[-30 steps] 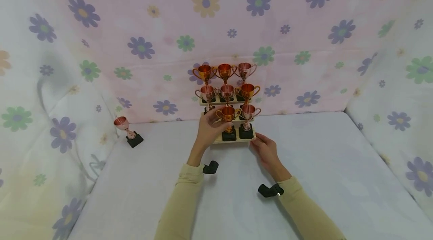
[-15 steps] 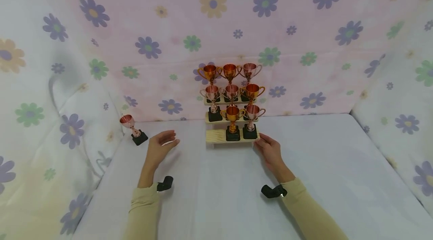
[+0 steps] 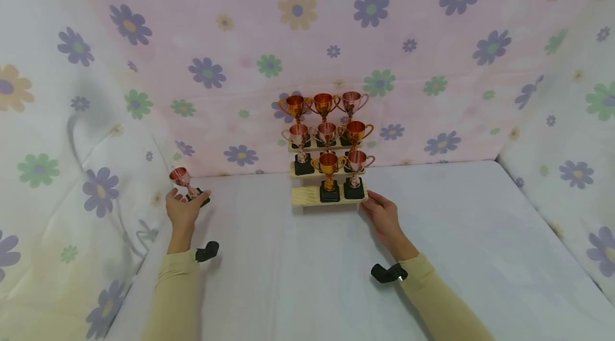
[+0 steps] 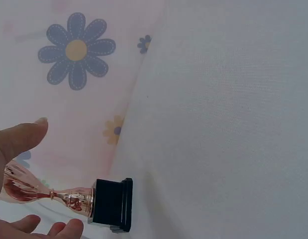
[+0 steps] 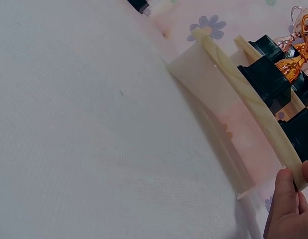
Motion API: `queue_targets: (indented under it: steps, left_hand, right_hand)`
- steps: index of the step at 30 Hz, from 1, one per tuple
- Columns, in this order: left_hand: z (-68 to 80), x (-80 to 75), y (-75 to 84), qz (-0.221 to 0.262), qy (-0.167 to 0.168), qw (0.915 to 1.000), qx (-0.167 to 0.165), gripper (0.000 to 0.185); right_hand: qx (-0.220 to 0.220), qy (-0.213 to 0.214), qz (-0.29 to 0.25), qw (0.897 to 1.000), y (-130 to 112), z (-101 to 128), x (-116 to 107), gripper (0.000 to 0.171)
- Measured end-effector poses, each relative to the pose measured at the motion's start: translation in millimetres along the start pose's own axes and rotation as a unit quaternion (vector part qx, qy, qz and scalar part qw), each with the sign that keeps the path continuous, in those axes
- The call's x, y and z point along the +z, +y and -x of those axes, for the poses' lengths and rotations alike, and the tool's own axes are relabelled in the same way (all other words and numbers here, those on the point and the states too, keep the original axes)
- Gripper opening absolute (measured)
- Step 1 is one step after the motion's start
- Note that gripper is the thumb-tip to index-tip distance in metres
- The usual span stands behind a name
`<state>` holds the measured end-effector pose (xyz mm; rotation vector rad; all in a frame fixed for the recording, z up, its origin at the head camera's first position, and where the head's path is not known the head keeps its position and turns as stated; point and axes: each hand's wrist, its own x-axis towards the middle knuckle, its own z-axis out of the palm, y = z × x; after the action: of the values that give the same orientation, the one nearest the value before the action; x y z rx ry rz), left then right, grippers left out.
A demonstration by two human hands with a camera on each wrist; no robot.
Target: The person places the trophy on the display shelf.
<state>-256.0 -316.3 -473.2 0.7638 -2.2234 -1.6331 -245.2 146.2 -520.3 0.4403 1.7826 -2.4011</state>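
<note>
A rose-gold trophy cup (image 3: 180, 176) on a black square base stands tilted in the head view at the far left of the table. My left hand (image 3: 182, 215) is right at it; in the left wrist view the thumb (image 4: 24, 137) is spread above the stem and the fingers (image 4: 69, 229) lie below, not closed on it. At the centre back is a three-tier wooden stand (image 3: 304, 195) bearing several gold and rose-gold trophies. My right hand (image 3: 383, 218) pinches the right front corner of its lowest shelf (image 5: 243, 89) between thumb and fingers.
The white-covered table (image 3: 307, 277) meets flowered cloth walls (image 3: 240, 26) at the back and both sides. A gold trophy (image 3: 329, 167) and a rose-gold trophy (image 3: 356, 162) occupy the lowest shelf's middle and right; its left end is bare wood.
My left hand has left the lowest shelf's left end and travelled left to the lone rose-gold trophy. The right hand keeps its hold on the stand's corner.
</note>
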Motion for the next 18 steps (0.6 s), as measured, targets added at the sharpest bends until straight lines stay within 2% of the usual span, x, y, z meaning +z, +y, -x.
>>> queue_targets:
  steps: [5, 7, 9, 14, 18]
  left_hand:
    - [-15.3, 8.7, 7.1, 0.044, 0.022, 0.9984, -0.028, 0.108]
    - [-20.7, 12.6, 9.0, 0.070, 0.044, 0.9959, -0.035, 0.106]
    - [-25.2, 15.4, 10.0, 0.093, 0.079, 0.9919, -0.034, 0.101]
    - [-31.9, 23.2, 9.7, 0.131, 0.159, 0.9784, -0.008, 0.089]
    - [-34.8, 28.0, 9.8, 0.162, 0.194, 0.9671, 0.026, 0.085]
  right_hand:
    - [-0.001, 0.000, 0.000, 1.000, -0.8, -0.1, 1.4, 0.048]
    - [-0.001, 0.000, -0.001, 1.000, -0.7, 0.4, 1.5, 0.048]
    - [0.000, -0.001, 0.000, 1.000, -0.5, 1.0, 1.6, 0.047]
    - [-0.002, -0.003, -0.001, 1.000, 0.0, 0.7, -0.4, 0.047]
    - [-0.005, -0.003, -0.007, 1.000, -0.3, 0.0, -1.5, 0.048]
